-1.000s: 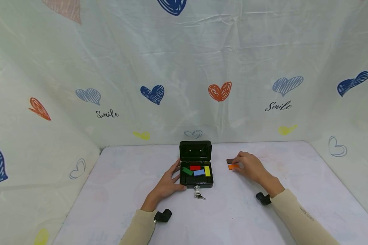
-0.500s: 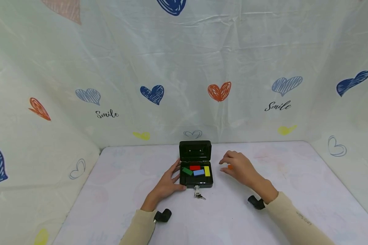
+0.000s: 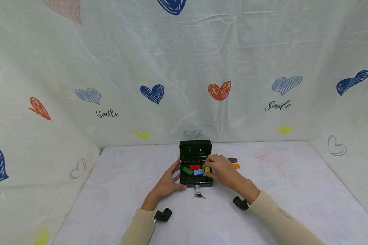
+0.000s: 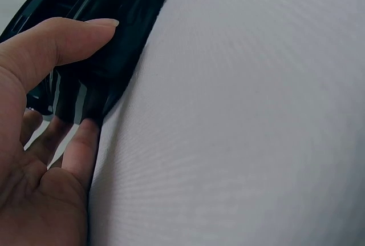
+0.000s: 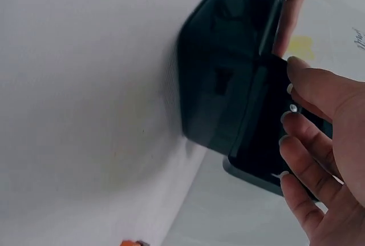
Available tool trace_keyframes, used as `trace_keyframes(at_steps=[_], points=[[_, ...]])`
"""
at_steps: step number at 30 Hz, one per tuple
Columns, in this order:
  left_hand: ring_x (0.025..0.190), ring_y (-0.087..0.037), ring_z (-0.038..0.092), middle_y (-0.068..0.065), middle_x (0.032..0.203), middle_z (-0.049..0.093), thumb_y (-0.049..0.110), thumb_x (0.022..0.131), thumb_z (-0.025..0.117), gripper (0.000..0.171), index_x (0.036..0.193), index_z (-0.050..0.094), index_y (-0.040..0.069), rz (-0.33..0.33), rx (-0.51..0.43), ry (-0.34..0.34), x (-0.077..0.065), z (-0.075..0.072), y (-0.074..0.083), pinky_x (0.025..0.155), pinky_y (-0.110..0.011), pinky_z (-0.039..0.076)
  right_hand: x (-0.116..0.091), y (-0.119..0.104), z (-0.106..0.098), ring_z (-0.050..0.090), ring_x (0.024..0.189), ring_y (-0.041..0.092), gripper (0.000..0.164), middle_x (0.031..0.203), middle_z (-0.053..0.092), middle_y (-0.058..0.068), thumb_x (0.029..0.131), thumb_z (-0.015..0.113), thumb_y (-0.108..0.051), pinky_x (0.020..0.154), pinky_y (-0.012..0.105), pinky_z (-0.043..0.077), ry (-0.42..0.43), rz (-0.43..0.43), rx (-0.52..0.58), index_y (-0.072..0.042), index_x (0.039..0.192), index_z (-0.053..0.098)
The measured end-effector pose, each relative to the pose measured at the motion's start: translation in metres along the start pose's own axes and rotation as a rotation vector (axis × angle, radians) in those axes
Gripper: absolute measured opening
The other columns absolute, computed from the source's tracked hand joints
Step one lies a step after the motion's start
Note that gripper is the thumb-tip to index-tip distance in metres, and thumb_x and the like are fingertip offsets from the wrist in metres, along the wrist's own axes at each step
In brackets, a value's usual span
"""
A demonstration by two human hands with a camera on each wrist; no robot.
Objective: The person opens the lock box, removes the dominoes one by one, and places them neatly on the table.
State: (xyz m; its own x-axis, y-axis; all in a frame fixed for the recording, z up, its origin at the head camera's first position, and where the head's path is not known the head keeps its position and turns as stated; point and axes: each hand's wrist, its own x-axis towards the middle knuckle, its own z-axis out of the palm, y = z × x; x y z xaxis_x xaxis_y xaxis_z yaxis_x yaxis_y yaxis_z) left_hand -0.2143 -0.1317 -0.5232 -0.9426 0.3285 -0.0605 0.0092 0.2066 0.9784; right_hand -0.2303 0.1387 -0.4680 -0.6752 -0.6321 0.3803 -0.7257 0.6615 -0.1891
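Observation:
A black cash box (image 3: 187,182) stands with its lid (image 3: 195,150) raised. Inside lie a red block (image 3: 195,167), a green block (image 3: 187,170), a light blue block (image 3: 198,172) and a yellow block (image 3: 207,169). My left hand (image 3: 168,182) holds the box at its left side, thumb across the front corner. Over the right part of the box is my right hand (image 3: 224,170), thumb and fingertips apart around the yellow block, partly covering it. In the right wrist view, those fingers (image 5: 302,183) overlap the box, and the blocks are hidden.
To the right of the box a dark brown block (image 3: 232,160) and an orange block (image 3: 236,166) lie on the white table (image 3: 208,221). Keys (image 3: 198,194) hang from the lock at the box's front. A white curtain with printed hearts (image 3: 219,91) backs the table.
My right hand has moved left from the brown and orange blocks to over the box, uncovering those two blocks. The left hand and the box have stayed in place.

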Motion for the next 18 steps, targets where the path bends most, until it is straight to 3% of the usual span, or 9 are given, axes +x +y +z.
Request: trace_keyframes(at_steps=[18], points=[[0.159,-0.039,0.026,-0.017,0.173,0.023,-0.013,0.078,0.083,0.118,0.171,0.018,0.016,0.012,-0.031,-0.017,0.000,-0.001,-0.001,0.124,-0.050,0.037,0.018,-0.010,0.020,0.063,0.097,0.019,0.024,0.103,0.070,0.000,0.087,0.089,-0.026,0.086,0.038,0.058,-0.102,-0.015,-0.051,-0.013,0.105,0.081]])
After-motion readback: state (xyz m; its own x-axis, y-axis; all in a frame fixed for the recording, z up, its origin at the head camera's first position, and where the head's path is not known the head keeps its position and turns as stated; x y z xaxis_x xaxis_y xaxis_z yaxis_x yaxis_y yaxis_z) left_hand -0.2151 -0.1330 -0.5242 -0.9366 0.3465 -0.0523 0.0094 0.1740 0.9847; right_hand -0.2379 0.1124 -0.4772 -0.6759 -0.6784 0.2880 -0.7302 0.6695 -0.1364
